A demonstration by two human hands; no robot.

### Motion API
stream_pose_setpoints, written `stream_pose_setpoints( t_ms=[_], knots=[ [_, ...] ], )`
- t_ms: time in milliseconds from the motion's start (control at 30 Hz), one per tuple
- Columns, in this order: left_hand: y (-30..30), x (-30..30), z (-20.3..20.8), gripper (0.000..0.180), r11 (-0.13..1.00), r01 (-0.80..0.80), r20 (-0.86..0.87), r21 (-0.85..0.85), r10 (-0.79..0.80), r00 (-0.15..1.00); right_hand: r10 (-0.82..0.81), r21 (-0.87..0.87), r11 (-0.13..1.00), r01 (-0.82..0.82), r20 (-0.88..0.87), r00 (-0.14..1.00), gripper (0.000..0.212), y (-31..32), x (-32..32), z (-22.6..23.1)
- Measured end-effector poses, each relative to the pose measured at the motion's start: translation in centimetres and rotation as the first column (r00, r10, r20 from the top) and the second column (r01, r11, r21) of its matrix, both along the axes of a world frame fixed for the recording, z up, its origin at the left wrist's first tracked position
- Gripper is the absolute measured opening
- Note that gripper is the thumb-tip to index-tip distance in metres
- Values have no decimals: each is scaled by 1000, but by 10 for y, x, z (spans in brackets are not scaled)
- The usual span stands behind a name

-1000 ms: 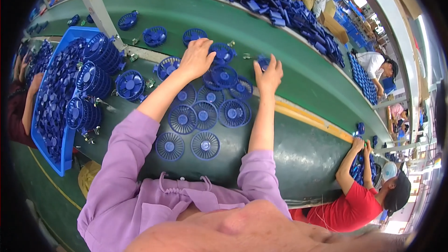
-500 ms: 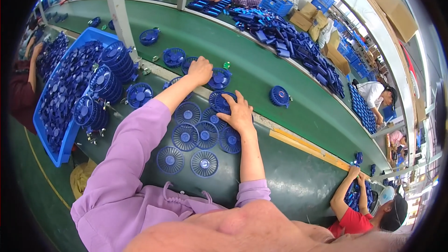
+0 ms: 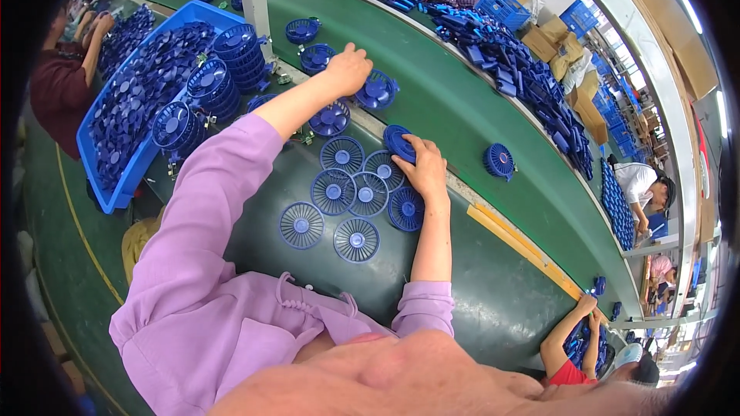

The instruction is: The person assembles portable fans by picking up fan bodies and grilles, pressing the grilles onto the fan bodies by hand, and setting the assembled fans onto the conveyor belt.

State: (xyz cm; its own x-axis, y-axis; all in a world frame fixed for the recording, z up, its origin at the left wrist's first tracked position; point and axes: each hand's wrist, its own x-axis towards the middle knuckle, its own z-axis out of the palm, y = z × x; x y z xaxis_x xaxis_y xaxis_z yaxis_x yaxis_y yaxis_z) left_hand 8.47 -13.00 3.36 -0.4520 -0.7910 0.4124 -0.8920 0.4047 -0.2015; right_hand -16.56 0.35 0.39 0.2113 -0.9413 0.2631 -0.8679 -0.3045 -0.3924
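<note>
My right hand point(image 3: 426, 172) grips the edge of a round blue fan part point(image 3: 398, 141) between thumb and fingers, at the belt-side edge of the dark work surface. My left hand point(image 3: 349, 73) reaches forward over the belt's edge with its fingers curled down; whatever is under them is hidden. Close by it are a blue fan housing point(image 3: 377, 89) to the right and another housing point(image 3: 317, 57) to the left. Below the left wrist sits one more housing point(image 3: 329, 118). Several round blue grilles point(image 3: 332, 192) lie flat in front of me, between my forearms.
A blue crate point(image 3: 117, 199) full of small blue parts stands at left, beside stacked housings point(image 3: 210, 81). The green conveyor belt point(image 3: 455, 119) carries a lone blue fan point(image 3: 499, 161). Beyond it lies a heap of blue parts point(image 3: 501, 54). A wooden strip point(image 3: 524, 250) edges the belt. Co-workers work around.
The view has shifted, so the scene sits higher and further right. My right hand has closed on the round fan part and tilted it up. My left hand has moved slightly farther away.
</note>
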Motion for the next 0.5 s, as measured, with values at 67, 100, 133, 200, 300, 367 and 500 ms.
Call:
stream_pose_setpoints(
  t_ms=[67, 100, 133, 200, 300, 367, 500],
  knots=[
    [3, 2, 9, 17, 997, 5, -4, 78, -5, 1000, -7, 2, 1000, 7, 1, 1000, 51, 2, -4, 0],
    [6, 5, 12, 17, 994, 6, -39, 108, -2, 999, -13, 2, 1000, 13, -6, 1000, 51, 3, -5, 0],
    [11, 11, 12, 17, 990, -1, -69, 140, 11, 998, -10, 4, 1000, 10, -9, 1000, 51, 2, -4, 0],
    [19, 28, 12, 15, 995, -1, -165, 105, 19, 986, 2, 6, 1000, -3, 5, 1000, 51, -1, -2, 0],
    [39, 44, 27, 16, 994, -3, -236, 107, 29, 971, -1, 5, 1000, 1, 13, 1000, 51, -1, -9, -2],
    [50, 65, 32, 18, 984, -69, -273, 165, 113, 955, -2, 1, 1000, 2, 16, 1000, 51, -2, -6, -1],
    [74, 87, 35, 19, 947, -117, -288, 299, 206, 935, -5, -18, 1000, 6, 47, 999, 52, -5, -11, -6]
  ],
)
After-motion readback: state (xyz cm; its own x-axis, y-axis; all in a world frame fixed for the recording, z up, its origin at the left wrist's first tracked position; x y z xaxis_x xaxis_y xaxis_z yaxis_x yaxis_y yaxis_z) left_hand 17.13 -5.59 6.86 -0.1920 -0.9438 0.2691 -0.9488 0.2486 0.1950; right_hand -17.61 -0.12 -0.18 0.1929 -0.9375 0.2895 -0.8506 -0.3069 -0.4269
